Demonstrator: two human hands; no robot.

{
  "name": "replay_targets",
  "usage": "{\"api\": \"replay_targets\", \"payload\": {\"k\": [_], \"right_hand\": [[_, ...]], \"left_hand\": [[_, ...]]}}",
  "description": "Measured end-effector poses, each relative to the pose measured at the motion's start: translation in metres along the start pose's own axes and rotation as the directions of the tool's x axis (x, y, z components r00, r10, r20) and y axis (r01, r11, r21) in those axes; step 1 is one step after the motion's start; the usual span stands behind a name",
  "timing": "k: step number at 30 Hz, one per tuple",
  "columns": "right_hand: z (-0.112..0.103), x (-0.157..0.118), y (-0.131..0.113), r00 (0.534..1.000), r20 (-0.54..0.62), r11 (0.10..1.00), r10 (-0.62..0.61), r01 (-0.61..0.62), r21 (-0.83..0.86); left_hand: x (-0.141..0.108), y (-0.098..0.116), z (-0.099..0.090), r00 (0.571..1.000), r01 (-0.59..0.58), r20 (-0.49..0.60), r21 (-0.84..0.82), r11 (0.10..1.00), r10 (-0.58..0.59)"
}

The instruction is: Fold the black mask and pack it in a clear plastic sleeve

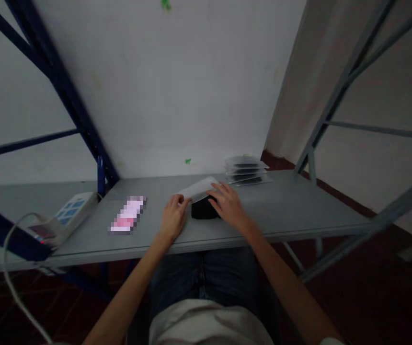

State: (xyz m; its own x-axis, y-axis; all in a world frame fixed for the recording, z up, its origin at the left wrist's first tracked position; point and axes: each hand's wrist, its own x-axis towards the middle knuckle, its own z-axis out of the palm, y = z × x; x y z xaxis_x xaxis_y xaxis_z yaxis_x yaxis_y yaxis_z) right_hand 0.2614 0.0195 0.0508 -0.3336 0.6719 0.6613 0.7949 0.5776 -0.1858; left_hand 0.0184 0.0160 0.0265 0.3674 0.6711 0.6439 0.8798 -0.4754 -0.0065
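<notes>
A small black box-like object (pixel 202 210) lies on the grey shelf (pixel 285 211) in front of me. A clear plastic sleeve (pixel 198 189) sits tilted over its top. My left hand (pixel 173 216) pinches the sleeve's left corner. Over the black object's right side lies my right hand (pixel 228 203), fingers spread, touching both it and the sleeve. Whether the object is partly inside the sleeve, I cannot tell.
A stack of clear sleeves with dark contents (pixel 246 170) lies at the back right. A blurred pink phone screen (pixel 128 214) rests to the left, with a white power strip (pixel 70 214) and its cable beyond. Blue and grey rack posts flank the shelf.
</notes>
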Motion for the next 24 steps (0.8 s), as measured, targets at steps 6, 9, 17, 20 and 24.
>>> {"api": "replay_targets", "payload": {"k": [6, 9, 17, 20, 24], "right_hand": [[0.009, -0.002, -0.007, 0.999, 0.04, 1.0, 0.019, -0.019, -0.002], [0.008, -0.001, -0.008, 0.999, 0.042, 1.0, 0.011, -0.012, 0.018], [0.007, -0.001, -0.013, 0.999, 0.037, 0.998, 0.001, -0.003, 0.068], [0.008, -0.001, -0.014, 0.999, 0.042, 0.997, 0.012, -0.015, 0.071], [0.006, -0.001, -0.014, 0.998, 0.056, 0.996, 0.037, -0.042, 0.078]], "left_hand": [[0.0, 0.006, 0.0, 0.997, 0.058, -0.054, 0.031, 0.998, -0.056], [0.001, 0.013, -0.004, 0.988, 0.14, -0.07, 0.039, 0.989, -0.137], [0.002, 0.019, -0.01, 0.951, 0.307, -0.048, 0.071, 0.949, -0.304], [0.002, 0.016, -0.008, 0.954, 0.299, -0.03, 0.04, 0.953, -0.298], [0.003, 0.013, -0.005, 0.965, 0.26, -0.031, -0.009, 0.965, -0.261]]}}
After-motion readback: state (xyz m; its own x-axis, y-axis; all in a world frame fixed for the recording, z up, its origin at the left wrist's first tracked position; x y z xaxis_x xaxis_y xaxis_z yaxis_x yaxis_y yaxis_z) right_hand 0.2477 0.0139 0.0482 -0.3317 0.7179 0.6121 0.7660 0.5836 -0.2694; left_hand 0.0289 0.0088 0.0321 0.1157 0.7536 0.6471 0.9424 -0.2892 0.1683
